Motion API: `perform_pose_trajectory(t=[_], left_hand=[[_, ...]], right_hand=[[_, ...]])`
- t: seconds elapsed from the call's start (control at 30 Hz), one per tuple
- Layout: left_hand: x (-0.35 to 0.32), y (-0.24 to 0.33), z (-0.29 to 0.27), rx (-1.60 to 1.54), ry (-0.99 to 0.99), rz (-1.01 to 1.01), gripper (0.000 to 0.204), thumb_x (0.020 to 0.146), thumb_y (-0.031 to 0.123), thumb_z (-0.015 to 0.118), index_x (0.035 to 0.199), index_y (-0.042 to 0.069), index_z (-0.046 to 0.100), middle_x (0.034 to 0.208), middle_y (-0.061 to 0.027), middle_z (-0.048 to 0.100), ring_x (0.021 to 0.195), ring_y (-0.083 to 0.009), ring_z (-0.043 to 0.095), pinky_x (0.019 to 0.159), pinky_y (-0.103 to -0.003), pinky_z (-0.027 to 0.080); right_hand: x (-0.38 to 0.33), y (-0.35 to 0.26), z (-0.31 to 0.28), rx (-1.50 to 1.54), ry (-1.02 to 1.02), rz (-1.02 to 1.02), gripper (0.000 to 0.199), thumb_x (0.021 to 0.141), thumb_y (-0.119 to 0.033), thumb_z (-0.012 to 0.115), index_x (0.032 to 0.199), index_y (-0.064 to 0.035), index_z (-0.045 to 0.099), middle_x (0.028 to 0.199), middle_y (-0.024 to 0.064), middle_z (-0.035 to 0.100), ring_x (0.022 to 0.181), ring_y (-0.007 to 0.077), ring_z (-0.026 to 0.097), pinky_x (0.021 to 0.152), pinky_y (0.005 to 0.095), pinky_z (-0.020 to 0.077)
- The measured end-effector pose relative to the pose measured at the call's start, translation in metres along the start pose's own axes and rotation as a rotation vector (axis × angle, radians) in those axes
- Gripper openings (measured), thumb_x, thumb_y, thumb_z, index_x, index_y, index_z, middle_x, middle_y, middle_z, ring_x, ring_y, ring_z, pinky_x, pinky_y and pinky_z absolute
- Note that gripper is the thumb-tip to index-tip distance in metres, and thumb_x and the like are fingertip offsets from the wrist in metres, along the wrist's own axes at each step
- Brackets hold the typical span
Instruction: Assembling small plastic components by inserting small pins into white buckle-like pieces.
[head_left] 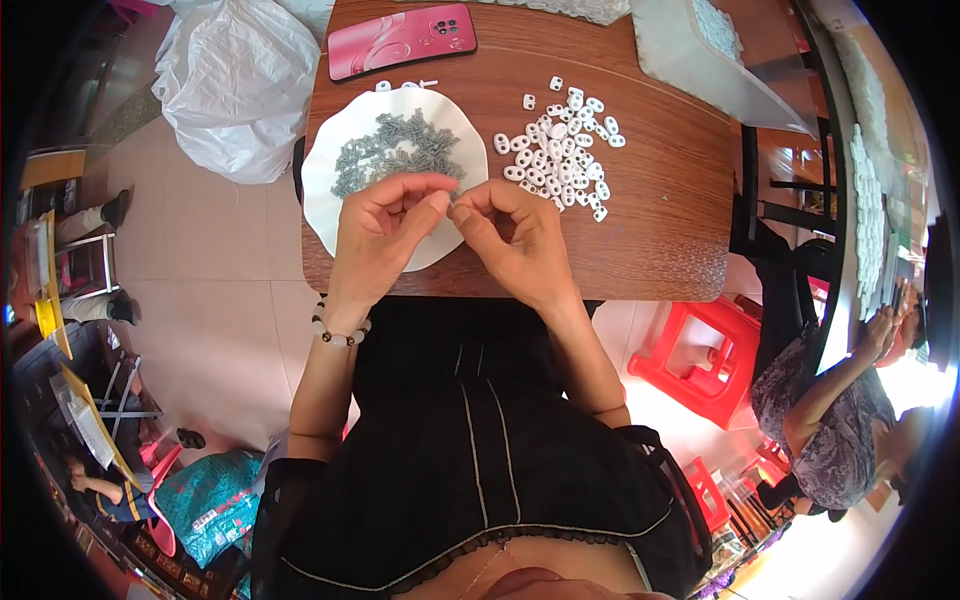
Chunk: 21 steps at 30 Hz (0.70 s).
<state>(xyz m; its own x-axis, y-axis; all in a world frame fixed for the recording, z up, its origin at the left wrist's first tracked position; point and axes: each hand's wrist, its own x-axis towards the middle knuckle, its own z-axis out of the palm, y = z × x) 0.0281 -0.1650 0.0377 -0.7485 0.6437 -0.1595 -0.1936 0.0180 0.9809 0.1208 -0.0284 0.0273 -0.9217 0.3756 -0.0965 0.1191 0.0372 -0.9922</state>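
The small piece (453, 198) pinched by the left hand (378, 228) and right hand (522, 240) is too tiny to identify, the left hand hides part of the white plate (318, 212), and the upper edge crops the white bag (236, 90).

I'm getting bright light across the desk (660, 130), with a pale sheen towards its near right corner. Well beyond its right edge, white glare burns out detail. Fisheye distortion bends the outskirts into black; small grey pieces (432, 160) blur together.
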Motion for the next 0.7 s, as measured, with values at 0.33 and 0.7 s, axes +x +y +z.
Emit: perform_pose_trajectory(t=[0.33, 0.7], left_hand=[[0.002, -0.014, -0.01, 0.143, 0.11, 0.013, 0.013, 0.088, 0.011, 0.065, 0.097, 0.001, 0.067, 0.08, 0.0016, 0.063, 0.068, -0.0042, 0.052, 0.062, -0.018, 0.041], [-0.002, -0.006, 0.01, 0.343, -0.103, 0.143, 0.011, 0.085, 0.004, 0.066, 0.095, 0.001, 0.068, 0.087, -0.0037, 0.062, 0.073, -0.0082, 0.057, 0.066, -0.022, 0.045]], right_hand=[[-0.003, -0.004, -0.001, -0.058, 0.019, -0.029, 0.009, 0.087, -0.008, 0.063, 0.084, 0.0008, 0.063, 0.073, -0.0039, 0.056, 0.066, 0.001, 0.048, 0.057, 0.0166, 0.0385], [-0.017, 0.003, -0.02, -0.036, 0.0, 0.037, 0.007, 0.088, -0.006, 0.062, 0.088, 0.0012, 0.062, 0.076, -0.004, 0.057, 0.068, 0.0017, 0.048, 0.059, 0.0175, 0.0385]])
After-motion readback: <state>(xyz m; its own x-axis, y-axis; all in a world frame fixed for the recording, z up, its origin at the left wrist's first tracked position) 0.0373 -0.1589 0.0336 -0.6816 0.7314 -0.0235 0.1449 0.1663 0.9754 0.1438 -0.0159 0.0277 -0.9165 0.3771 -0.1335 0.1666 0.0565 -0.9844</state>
